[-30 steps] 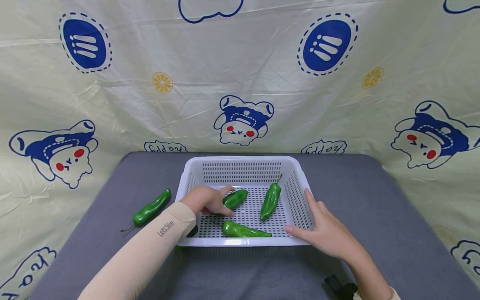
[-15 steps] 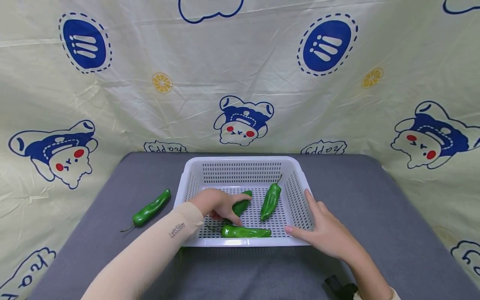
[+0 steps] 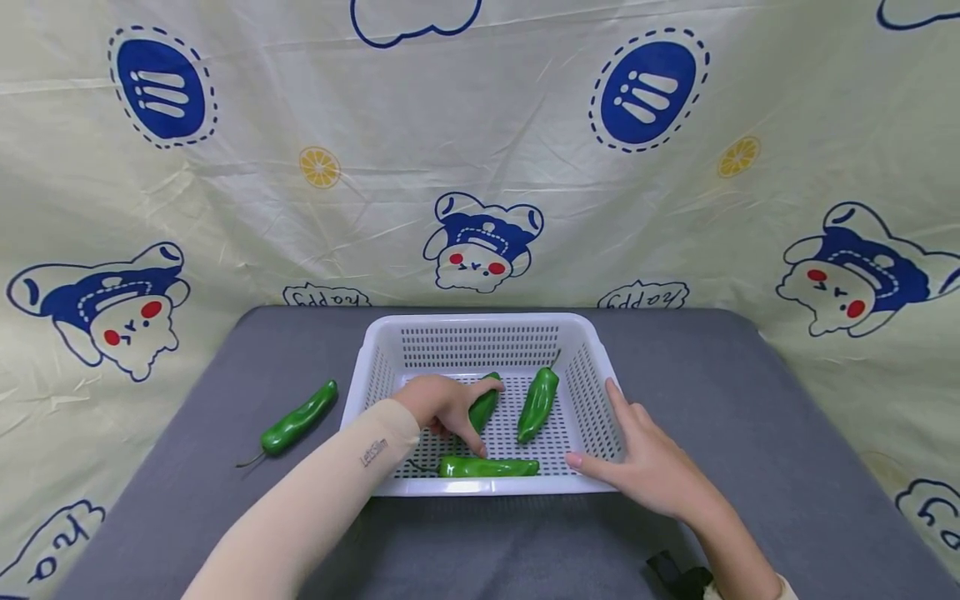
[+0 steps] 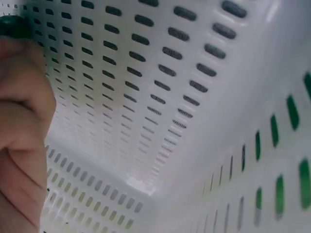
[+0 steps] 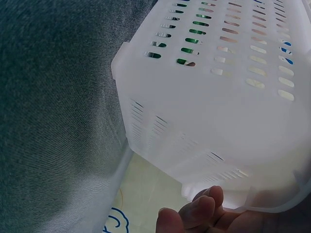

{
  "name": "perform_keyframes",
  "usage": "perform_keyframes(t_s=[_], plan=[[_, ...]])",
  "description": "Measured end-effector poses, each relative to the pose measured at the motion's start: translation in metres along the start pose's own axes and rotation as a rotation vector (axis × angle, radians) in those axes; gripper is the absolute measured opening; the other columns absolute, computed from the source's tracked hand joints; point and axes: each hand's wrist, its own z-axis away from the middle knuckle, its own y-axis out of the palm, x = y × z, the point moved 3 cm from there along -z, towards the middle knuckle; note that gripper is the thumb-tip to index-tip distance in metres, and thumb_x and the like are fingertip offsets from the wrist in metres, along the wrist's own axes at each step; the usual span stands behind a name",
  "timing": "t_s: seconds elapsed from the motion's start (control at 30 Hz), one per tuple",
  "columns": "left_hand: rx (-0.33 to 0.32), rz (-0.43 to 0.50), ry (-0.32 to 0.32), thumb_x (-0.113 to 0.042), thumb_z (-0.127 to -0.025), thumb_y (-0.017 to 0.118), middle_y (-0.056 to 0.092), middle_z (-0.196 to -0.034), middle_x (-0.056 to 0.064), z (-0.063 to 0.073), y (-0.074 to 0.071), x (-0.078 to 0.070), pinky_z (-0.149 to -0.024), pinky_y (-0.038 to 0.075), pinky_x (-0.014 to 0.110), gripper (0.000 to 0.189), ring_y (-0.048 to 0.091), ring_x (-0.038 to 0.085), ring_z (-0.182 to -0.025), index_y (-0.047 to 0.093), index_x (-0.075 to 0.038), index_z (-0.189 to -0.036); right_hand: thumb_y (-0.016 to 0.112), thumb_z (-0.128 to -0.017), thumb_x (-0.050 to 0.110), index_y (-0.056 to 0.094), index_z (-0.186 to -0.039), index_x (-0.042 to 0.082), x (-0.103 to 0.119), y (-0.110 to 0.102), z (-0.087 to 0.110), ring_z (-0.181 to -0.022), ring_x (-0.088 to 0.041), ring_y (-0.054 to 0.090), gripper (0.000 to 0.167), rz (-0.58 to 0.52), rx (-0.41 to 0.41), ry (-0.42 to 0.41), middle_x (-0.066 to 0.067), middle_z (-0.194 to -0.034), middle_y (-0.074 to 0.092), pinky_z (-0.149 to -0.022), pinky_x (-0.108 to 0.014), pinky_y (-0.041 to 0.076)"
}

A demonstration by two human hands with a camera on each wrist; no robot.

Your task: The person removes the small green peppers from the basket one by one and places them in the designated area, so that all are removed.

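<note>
A white slotted plastic basket [image 3: 480, 487] stands on the dark cloth. Inside it my left hand [image 3: 446, 404] grips a green chili pepper [image 3: 483, 408], thumb and index finger on either side; the palm hides its near end. In the left wrist view, curled fingers [image 4: 26, 107] show beside a bit of that green pepper [image 4: 14, 26]. Another pepper [image 3: 537, 406] lies lengthwise to its right, and one more [image 3: 487, 467] lies crosswise along the front wall. My right hand [image 3: 648, 458] holds the basket's right side near the front corner, thumb inside the rim and fingers outside.
A loose green pepper [image 3: 298, 421] with a long stem lies on the table [image 3: 675, 367] left of the basket. Behind the table hangs a pale printed curtain [image 3: 555, 250]. A black strap [image 3: 675, 575] is by the right wrist.
My left hand has moved right inside the basket, and its pepper has turned to lie more lengthwise beside the right-hand one. The right hand stays on the basket.
</note>
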Motion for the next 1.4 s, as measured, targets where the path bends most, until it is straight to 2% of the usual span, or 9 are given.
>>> perform_keyframes(t_s=[0.3, 0.57, 0.73, 0.87, 0.97, 1.13, 1.4], plan=[[-0.001, 0.023, 0.030, -0.051, -0.066, 0.089, 0.050, -0.111, 0.007, -0.003, -0.004, -0.002, -0.069, 0.055, 0.026, 0.111, 0.059, 0.016, -0.083, 0.018, -0.046, -0.151, 0.070, -0.081, 0.065, -0.004, -0.160, 0.015, 0.001, 0.000, -0.001, -0.103, -0.025, 0.057, 0.119, -0.005, -0.013, -0.022, -0.024, -0.142, 0.038, -0.075, -0.036, 0.048], [-0.030, 0.000, 0.066, -0.044, -0.066, 0.092, 0.052, -0.103, 0.007, -0.003, -0.005, -0.003, -0.066, 0.056, 0.026, 0.098, 0.058, 0.016, -0.080, 0.028, -0.039, -0.140, 0.071, -0.080, 0.064, -0.004, -0.160, 0.015, 0.001, 0.002, -0.003, -0.102, -0.025, 0.059, 0.120, -0.022, -0.020, -0.031, -0.025, -0.142, 0.037, -0.073, -0.036, 0.050], [-0.031, 0.044, 0.124, -0.035, -0.067, 0.092, 0.052, -0.106, 0.008, -0.002, -0.009, -0.006, -0.065, 0.057, 0.028, 0.100, 0.057, 0.018, -0.085, 0.026, -0.035, -0.141, 0.071, -0.080, 0.064, -0.004, -0.160, 0.015, 0.001, 0.002, -0.002, -0.103, -0.026, 0.059, 0.120, -0.029, -0.017, -0.029, -0.026, -0.142, 0.037, -0.074, -0.036, 0.051], [-0.026, 0.086, 0.180, -0.031, -0.070, 0.091, 0.047, -0.111, 0.009, 0.001, -0.015, -0.008, -0.059, 0.054, 0.026, 0.101, 0.055, 0.017, -0.086, 0.022, -0.034, -0.143, 0.071, -0.081, 0.064, -0.005, -0.160, 0.014, 0.001, 0.001, -0.001, -0.102, -0.025, 0.058, 0.120, -0.023, -0.009, -0.019, -0.026, -0.141, 0.038, -0.072, -0.034, 0.048], [-0.022, 0.111, 0.213, -0.031, -0.072, 0.090, 0.046, -0.113, 0.009, 0.010, -0.020, -0.010, -0.056, 0.051, 0.024, 0.101, 0.054, 0.017, -0.083, 0.019, -0.034, -0.143, 0.070, -0.081, 0.064, -0.005, -0.160, 0.014, 0.001, 0.000, 0.000, -0.102, -0.025, 0.058, 0.120, -0.020, -0.005, -0.013, -0.025, -0.140, 0.039, -0.072, -0.035, 0.048], [-0.036, 0.175, 0.273, -0.030, -0.072, 0.090, 0.046, -0.116, 0.009, 0.033, -0.029, -0.009, -0.060, 0.053, 0.025, 0.102, 0.055, 0.018, -0.087, 0.018, -0.035, -0.144, 0.069, -0.081, 0.066, -0.005, -0.160, 0.015, 0.001, -0.001, 0.000, -0.104, -0.026, 0.057, 0.120, -0.006, -0.002, -0.003, -0.024, -0.141, 0.039, -0.077, -0.040, 0.049], [-0.099, 0.243, 0.349, -0.033, -0.074, 0.089, 0.045, -0.120, 0.011, 0.071, -0.042, 0.012, -0.063, 0.056, 0.030, 0.100, 0.059, 0.023, -0.087, 0.017, -0.037, -0.142, 0.069, -0.081, 0.067, -0.005, -0.160, 0.015, 0.001, 0.000, 0.000, -0.108, -0.028, 0.056, 0.120, 0.012, -0.012, -0.006, -0.024, -0.142, 0.039, -0.082, -0.045, 0.049]])
